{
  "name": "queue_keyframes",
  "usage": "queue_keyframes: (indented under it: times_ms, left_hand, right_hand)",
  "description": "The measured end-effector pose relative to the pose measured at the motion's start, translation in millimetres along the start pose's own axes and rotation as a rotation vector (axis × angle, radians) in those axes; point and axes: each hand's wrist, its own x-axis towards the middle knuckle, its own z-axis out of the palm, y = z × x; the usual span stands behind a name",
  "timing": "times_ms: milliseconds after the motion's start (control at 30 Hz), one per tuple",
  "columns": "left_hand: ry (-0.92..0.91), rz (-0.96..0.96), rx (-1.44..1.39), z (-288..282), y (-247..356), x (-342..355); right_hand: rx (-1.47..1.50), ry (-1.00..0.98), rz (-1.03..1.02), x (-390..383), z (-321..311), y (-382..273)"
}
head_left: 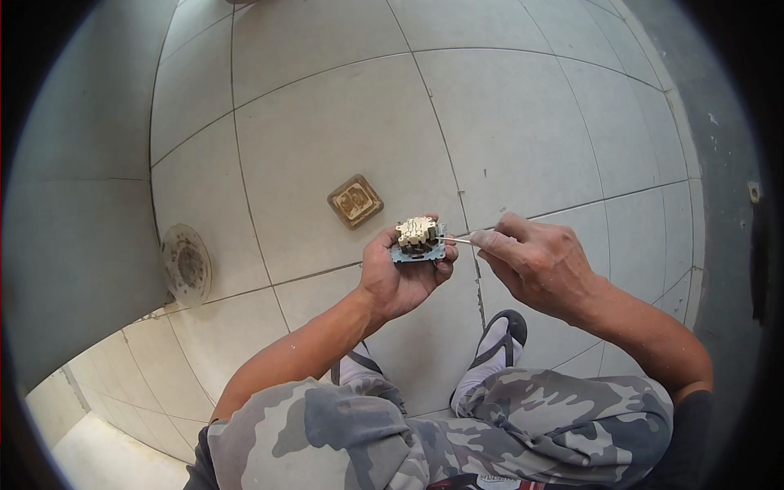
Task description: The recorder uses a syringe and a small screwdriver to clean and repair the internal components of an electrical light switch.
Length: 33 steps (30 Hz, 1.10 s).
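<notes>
My left hand point(402, 282) is closed around a light switch mechanism point(417, 232), with a cream plastic body on a flat metal mounting frame. Its plastic back faces up. From the right, my right hand point(535, 260) pinches a thin metal shaft point(457, 240), which looks like a slim screwdriver. The shaft's tip reaches the right side of the switch mechanism; whether it sits in a slot is too small to tell. The handle is hidden inside my fingers. Beyond my left hand, a dirty brown square switch cover point(355, 202) lies on the floor.
Large pale tiles point(327, 122) cover the floor. At the left, a dusty round disc-shaped piece point(186, 265) is beside a grey panel point(90, 269). A dark grey wall point(727, 212) runs along the right. My knees and sandalled feet point(494, 351) are below my hands.
</notes>
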Motion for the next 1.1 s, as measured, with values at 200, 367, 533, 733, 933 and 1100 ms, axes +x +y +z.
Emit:
queue_keyframes:
  times_ms: [200,367,533,733,933,1100]
  left_hand:
    - [0.096,-0.003,-0.055,5.7,-3.9,1.4]
    - [0.117,-0.003,-0.056,7.4,-5.5,1.0]
    - [0.079,-0.037,-0.064,5.7,-7.3,0.4]
    - [0.080,-0.028,0.062,3.9,-7.3,0.0]
    - [0.124,-0.025,0.290,-1.9,-10.5,-0.4]
    - [0.178,-0.095,0.290,-3.8,-14.5,-2.5]
  right_hand:
    - [0.020,-0.014,0.010,-0.6,2.5,0.9]
    - [0.033,0.021,-0.029,0.4,3.7,0.0]
    - [0.040,0.015,-0.033,-0.2,3.0,-0.5]
    - [0.021,-0.022,-0.042,-1.2,2.2,1.5]
    - [-0.061,-0.137,-0.092,1.8,-5.0,4.1]
    - [-0.137,-0.193,-0.239,5.3,-3.3,4.4]
